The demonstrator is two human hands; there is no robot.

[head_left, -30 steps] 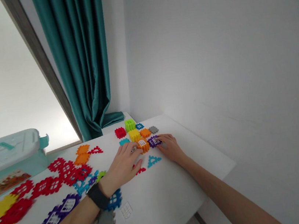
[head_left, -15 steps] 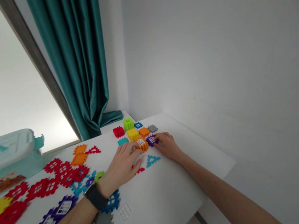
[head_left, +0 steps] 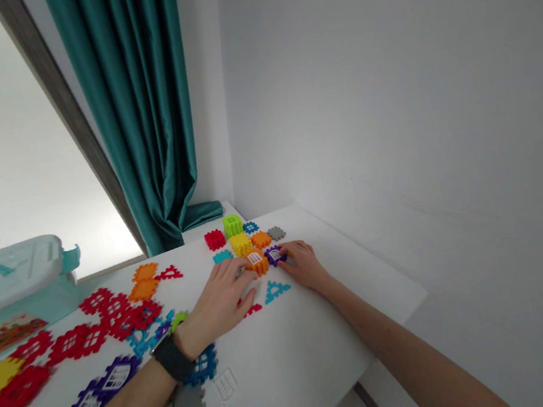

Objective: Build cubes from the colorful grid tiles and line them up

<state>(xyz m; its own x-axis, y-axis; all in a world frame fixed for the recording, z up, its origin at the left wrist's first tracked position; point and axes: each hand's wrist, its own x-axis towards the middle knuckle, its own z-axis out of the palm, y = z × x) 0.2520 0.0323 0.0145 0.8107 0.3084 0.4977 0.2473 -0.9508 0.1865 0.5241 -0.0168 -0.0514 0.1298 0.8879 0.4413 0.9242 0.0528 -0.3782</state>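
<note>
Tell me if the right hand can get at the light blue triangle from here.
Probably yes: the light blue triangle lies uncovered near the right hand, with no other piece seen between them, though that hand is at the purple piece.

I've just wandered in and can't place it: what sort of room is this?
Probably a corner of an indoor room, perhaps in a home: a long teal fabric curtain hangs by a plain pale wall, and a white flat table holds colourful notched plastic toy pieces.
</note>
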